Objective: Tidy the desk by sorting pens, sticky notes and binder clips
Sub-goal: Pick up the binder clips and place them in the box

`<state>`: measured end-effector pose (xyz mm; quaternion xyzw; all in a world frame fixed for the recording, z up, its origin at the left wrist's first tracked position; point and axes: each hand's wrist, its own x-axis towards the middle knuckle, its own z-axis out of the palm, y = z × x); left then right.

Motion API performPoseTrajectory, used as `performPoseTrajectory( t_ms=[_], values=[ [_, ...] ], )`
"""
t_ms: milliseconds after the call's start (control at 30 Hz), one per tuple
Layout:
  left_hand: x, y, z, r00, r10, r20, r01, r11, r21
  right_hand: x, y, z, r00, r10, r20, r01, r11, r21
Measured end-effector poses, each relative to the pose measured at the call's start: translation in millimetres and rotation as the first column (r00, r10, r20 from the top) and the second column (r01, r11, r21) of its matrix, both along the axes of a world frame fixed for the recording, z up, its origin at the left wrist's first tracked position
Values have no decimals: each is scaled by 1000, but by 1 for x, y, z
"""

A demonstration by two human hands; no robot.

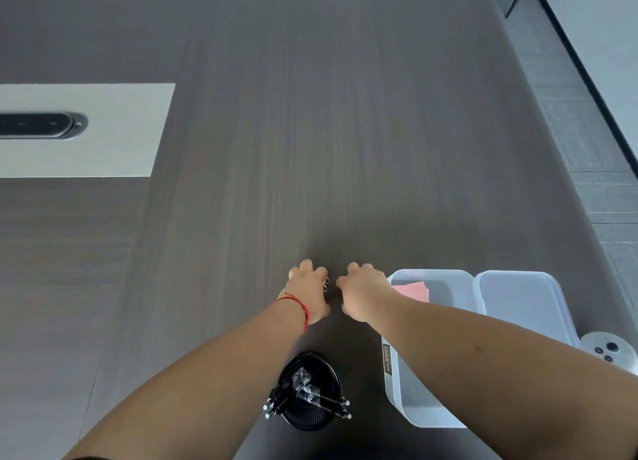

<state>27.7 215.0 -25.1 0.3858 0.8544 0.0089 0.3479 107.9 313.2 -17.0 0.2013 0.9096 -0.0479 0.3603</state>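
My left hand [308, 288], with a red string at the wrist, rests knuckles-up on the dark desk, fingers curled over a small wire binder clip [326, 283] whose loops stick out at its right side. My right hand [362, 292] lies just to the right, fingers curled down on the desk; what is under it is hidden. A black mesh pen cup [309, 414] near the front edge holds several black pens [303, 389]. Pink sticky notes [412, 290] lie in the far end of a clear plastic box [414, 408], partly behind my right forearm.
A second clear box or lid [524, 307] adjoins the first on the right. A white device with buttons [609, 351] sits at the desk's right edge. A pale inset panel with a black cable port [45, 125] is at far left. Floor lies beyond the right edge.
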Motion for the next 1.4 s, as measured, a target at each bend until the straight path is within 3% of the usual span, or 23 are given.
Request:
performPoseTrajectory(
  t_ms=[333,500,767,967,1400],
  values=[
    [-6,-5,-1,968,236,89,-243,967,80,8,-5,4,1000,-9,9,9,999,-44],
    [-12,-15,8,886,414,211,-442,891,108,14,-13,9,1000,-1,5,1,1000,-26],
    [-22,-36,32,546,676,495,-811,574,111,29,-25,12,999,54,-5,-54,998,-13],
    [-20,-47,52,281,679,678,-936,349,39,38,-30,11,994,60,-89,-65,997,-49],
    [-8,-69,80,218,688,693,-961,276,29,54,-42,15,991,-23,-131,10,995,-101]
  ],
)
